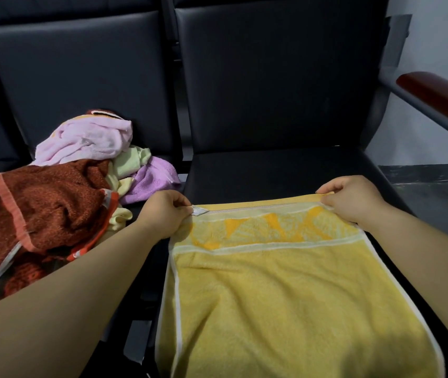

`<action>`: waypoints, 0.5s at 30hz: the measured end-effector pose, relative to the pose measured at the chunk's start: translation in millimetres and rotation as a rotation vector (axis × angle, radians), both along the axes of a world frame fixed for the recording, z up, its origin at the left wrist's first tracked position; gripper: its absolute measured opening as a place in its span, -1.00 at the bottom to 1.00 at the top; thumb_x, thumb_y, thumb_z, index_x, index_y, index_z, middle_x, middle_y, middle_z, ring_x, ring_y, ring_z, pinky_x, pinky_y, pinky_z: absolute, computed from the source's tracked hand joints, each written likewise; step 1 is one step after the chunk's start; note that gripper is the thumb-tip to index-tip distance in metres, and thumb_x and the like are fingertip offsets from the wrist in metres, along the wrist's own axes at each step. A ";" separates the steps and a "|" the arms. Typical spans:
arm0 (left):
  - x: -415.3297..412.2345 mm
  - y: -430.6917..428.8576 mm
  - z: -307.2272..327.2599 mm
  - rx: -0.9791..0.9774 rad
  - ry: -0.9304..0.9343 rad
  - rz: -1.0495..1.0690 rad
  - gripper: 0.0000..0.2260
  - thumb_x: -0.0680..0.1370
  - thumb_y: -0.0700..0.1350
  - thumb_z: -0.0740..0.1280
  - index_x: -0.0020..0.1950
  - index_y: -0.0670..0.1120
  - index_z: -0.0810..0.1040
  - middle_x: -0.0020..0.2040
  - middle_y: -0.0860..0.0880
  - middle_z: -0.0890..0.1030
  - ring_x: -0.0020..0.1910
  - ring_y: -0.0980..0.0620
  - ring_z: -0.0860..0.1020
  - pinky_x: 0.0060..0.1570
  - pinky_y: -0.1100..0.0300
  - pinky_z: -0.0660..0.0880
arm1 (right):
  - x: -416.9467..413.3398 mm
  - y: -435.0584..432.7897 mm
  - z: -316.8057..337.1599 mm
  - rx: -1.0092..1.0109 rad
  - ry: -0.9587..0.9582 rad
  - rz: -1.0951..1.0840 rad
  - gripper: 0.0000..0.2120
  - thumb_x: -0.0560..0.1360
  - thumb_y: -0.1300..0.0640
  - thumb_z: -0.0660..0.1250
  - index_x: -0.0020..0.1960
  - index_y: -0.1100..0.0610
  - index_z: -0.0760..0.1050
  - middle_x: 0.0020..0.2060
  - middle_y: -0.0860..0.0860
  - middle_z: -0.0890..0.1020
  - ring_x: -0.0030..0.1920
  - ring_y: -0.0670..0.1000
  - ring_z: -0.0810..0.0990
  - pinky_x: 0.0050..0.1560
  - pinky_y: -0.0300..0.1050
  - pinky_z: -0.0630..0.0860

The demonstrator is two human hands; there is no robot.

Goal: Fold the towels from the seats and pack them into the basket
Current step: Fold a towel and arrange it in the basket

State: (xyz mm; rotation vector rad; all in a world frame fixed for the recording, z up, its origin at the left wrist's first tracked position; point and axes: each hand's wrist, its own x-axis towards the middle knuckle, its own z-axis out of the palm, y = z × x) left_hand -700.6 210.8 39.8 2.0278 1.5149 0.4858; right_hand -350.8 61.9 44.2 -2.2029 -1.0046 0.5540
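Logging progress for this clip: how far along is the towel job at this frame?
Done: nothing visibly; no folded towel or basket is in view. In hand: the yellow towel lies spread on the right seat, left hand and right hand pinching its far corners. Left: folding it, plus the pile on the left seat, with brown, pink, purple and pale green towels, then packing.
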 end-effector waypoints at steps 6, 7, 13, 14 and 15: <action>-0.8 5.7 3.6 -0.061 0.088 -0.010 -0.92 0.52 -0.03 0.49 -0.05 0.00 0.65 -0.14 0.09 0.62 -0.13 0.15 0.56 -0.11 0.21 0.51 | 0.7 11.0 5.1 -0.191 -0.111 0.049 -0.71 0.50 0.22 0.48 0.13 -0.08 0.62 0.08 -0.04 0.61 0.00 0.02 0.62 -0.05 -0.02 0.62; -0.1 7.0 3.9 -0.080 0.119 -0.015 -0.92 0.53 -0.02 0.48 -0.06 -0.01 0.65 -0.14 0.06 0.63 -0.13 0.11 0.57 -0.06 0.15 0.55 | 0.2 13.0 5.9 -0.212 -0.120 0.062 -0.73 0.50 0.23 0.46 0.13 -0.06 0.62 0.07 -0.04 0.61 0.03 0.03 0.61 0.02 0.02 0.64; -0.4 3.6 7.1 -0.054 0.159 -0.044 -0.89 0.56 -0.01 0.44 -0.11 -0.02 0.60 -0.15 0.00 0.64 -0.13 0.03 0.58 -0.20 0.16 0.47 | -7.5 11.2 5.6 -0.188 -0.153 0.063 -0.74 0.54 0.28 0.34 0.00 -0.09 0.60 -0.04 -0.06 0.62 -0.07 0.01 0.61 -0.17 -0.05 0.59; -2.2 2.6 8.1 -0.035 0.111 -0.034 -0.88 0.55 -0.02 0.45 -0.12 -0.03 0.59 -0.17 0.01 0.64 -0.15 0.04 0.58 -0.23 0.18 0.46 | -7.6 8.7 3.7 -0.135 -0.158 0.048 -0.73 0.54 0.28 0.34 0.01 -0.10 0.60 -0.05 -0.06 0.62 -0.09 0.00 0.60 -0.22 -0.09 0.53; -3.6 1.2 11.4 -0.015 0.042 -0.013 -0.87 0.54 -0.03 0.47 -0.13 -0.04 0.60 -0.21 0.02 0.63 -0.20 0.08 0.57 -0.26 0.22 0.43 | -7.9 5.2 4.1 -0.043 -0.145 0.024 -0.74 0.54 0.27 0.33 0.02 -0.10 0.60 -0.08 -0.07 0.62 -0.11 -0.02 0.60 -0.24 -0.12 0.49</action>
